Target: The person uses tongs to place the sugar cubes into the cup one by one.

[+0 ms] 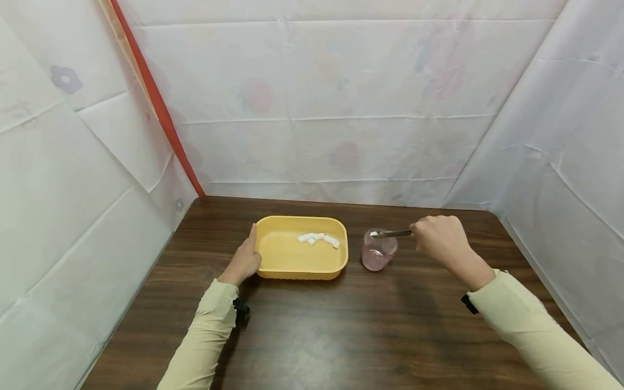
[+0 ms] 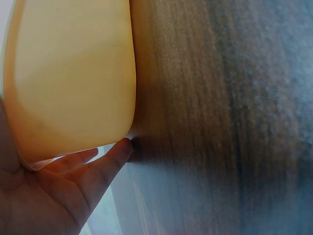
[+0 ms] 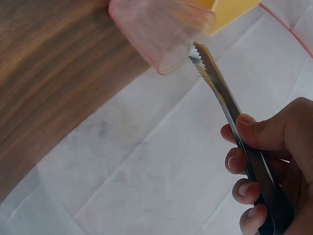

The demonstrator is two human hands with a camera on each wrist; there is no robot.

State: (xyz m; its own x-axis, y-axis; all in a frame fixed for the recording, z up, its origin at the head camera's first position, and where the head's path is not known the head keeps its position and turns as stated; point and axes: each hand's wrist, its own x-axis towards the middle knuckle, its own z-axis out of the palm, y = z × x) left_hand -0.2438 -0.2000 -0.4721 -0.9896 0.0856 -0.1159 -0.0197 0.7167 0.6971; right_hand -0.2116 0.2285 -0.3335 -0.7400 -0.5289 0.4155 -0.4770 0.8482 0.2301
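A yellow rectangular tub sits on the table with several small white cubes inside, toward its back right. My left hand rests against its left end, fingers extended along the outer wall; the left wrist view shows the thumb and fingers at the tub's end. Right of the tub stands a translucent pink cup. My right hand grips metal tongs with serrated tips. Those tips are at the cup's rim, holding a white cube. In the right wrist view, fingers and thumb wrap the tongs.
A dark wood-grain table lies under everything. Pale printed sheeting rises behind it and along both sides. A red strip runs down the left back corner to the table edge.
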